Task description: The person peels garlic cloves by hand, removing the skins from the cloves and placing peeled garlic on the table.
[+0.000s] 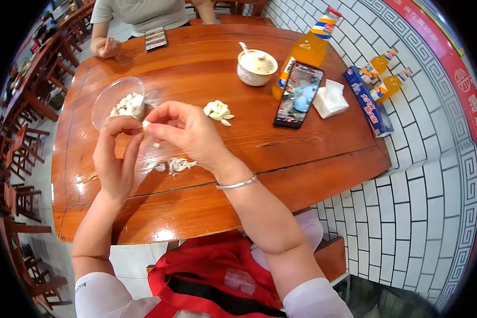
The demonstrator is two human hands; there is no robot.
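Note:
My left hand (114, 159) and my right hand (193, 132) meet above the table, fingertips pinched together on a small white garlic clove (145, 124). Most of the clove is hidden by the fingers. Just behind them, a clear plastic bowl (103, 99) lies tilted, with unpeeled garlic cloves (128, 106) in it. Right of my right hand is a small pile of peeled garlic cloves (217, 110). Papery garlic skins (180, 165) are scattered on the wood below my hands.
On the wooden table (302, 153) stand a white bowl with a spoon (256, 71), a large orange drink bottle (306, 50), a propped phone (299, 98) and a tissue pack (331, 100). Across sits another person, one hand (108, 47) near a second phone (155, 39). A tiled wall (403, 212) borders the right.

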